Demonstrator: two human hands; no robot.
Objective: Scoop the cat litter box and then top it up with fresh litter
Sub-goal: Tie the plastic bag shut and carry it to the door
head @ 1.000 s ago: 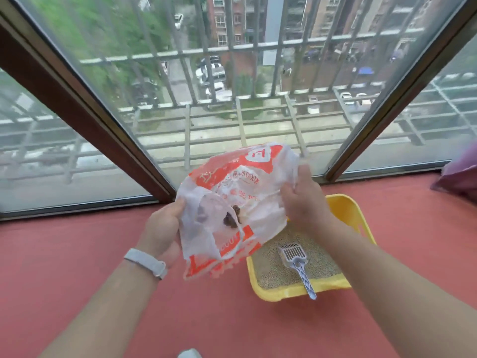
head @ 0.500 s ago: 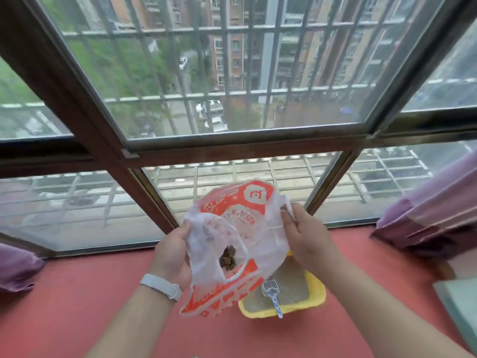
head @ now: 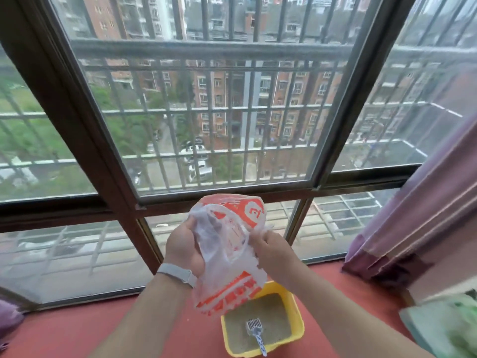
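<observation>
I hold a white and orange plastic bag [head: 229, 257] up in front of the window with both hands. My left hand [head: 184, 248] grips its left edge, and a pale band sits on that wrist. My right hand [head: 268, 248] pinches the right edge near the bag's mouth. Below on the red floor lies the yellow litter box [head: 296, 321] filled with tan litter. A grey slotted scoop [head: 255, 330] lies on the litter with its handle over the near rim. The bag's contents are hidden.
Tall windows with dark frames [head: 85, 140] and outer metal bars stand right ahead. A purple curtain [head: 423, 215] hangs at the right, another purple fold [head: 9, 319] at the far left. Something green and white [head: 449, 329] sits at the lower right.
My view has risen, so the litter box sits lower and smaller in frame. My hands have drawn closer together, closing the bag's mouth, and the dark clump inside no longer shows.
</observation>
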